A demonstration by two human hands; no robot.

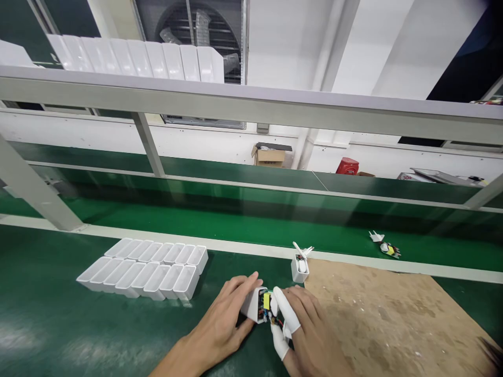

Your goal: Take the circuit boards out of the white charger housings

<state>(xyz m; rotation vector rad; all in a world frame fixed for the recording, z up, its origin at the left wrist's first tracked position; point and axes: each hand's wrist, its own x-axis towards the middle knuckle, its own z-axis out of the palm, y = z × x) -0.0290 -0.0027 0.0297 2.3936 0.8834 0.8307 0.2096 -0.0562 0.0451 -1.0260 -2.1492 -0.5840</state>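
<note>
Fingers of the left hand (226, 314) clasp a smooth white casing (250, 306), turned sideways over the dark green bench (47, 319), while the right hand (314, 327), thumb and forefinger sheathed in white, pinches a circuit board (266, 303) with a yellow block at the casing's open end, how far inside I cannot tell. Beyond, an upright casing (299, 275) holds parts and a jutting white pronged piece (305, 252), beside a stained brown cardboard sheet (365, 306); leftward, tapered, open-topped casings (152, 287) sit in two tight rows. Farther back, a loose board (390, 250) lies on a glossy green strip (220, 222).
</note>
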